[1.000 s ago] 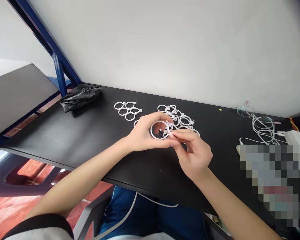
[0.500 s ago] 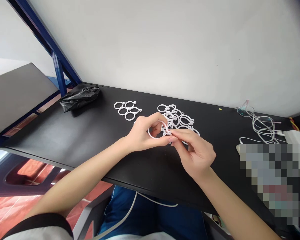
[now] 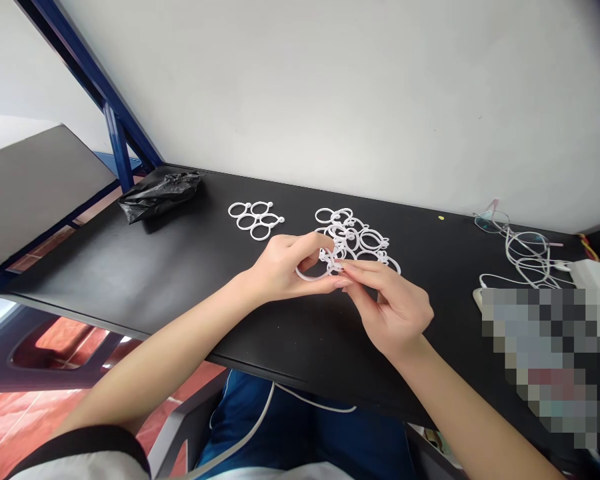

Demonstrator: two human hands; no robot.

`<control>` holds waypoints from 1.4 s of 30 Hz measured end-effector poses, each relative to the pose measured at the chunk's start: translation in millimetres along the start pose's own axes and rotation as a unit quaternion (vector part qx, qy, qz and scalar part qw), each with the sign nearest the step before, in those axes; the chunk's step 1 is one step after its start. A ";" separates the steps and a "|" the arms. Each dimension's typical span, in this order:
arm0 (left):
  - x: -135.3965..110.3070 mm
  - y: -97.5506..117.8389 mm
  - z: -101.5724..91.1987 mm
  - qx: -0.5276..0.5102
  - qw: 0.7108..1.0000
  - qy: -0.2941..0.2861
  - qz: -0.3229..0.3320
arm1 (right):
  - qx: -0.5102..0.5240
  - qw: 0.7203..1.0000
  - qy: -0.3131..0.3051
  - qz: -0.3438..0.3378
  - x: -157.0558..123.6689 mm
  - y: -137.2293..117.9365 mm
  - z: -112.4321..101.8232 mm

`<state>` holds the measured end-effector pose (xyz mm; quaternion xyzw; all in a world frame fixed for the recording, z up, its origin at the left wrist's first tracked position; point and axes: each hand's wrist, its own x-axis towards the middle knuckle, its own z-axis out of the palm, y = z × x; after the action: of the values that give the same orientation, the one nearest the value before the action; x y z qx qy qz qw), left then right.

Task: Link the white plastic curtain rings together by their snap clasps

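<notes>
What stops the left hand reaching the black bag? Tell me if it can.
Probably yes. The bag lies leftward of the left hand, with nothing on the table between them; the linked rings sit beside that path. But it holds a ring.
</notes>
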<state>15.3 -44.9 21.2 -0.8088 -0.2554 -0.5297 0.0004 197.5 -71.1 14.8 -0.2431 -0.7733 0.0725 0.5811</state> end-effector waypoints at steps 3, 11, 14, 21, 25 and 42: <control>0.0 0.2 0.3 -0.002 1.000 0.003 0.001 | -0.002 1.000 0.000 0.001 0.2 -0.5 0.0; 0.5 1.6 0.7 0.007 1.000 0.011 0.003 | 0.000 1.000 -0.003 0.003 -0.9 -1.3 -0.7; 0.3 1.8 1.1 0.012 1.000 0.013 0.002 | 0.002 1.000 -0.003 0.004 -1.9 -0.2 -0.1; -0.7 1.3 2.5 0.008 1.000 0.018 0.000 | -0.020 1.000 0.003 0.001 -3.9 0.6 0.3; -0.9 1.2 2.7 0.005 1.000 0.019 0.000 | -0.023 1.000 0.002 -0.003 -3.9 -0.1 -0.1; -0.2 1.7 1.8 0.014 1.000 0.017 -0.002 | -0.019 1.000 0.003 -0.006 -2.9 -1.2 -0.4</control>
<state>17.5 -46.0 20.7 -0.7988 -0.2646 -0.5400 0.0154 198.1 -73.5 12.9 -0.2496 -0.7743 0.0538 0.5791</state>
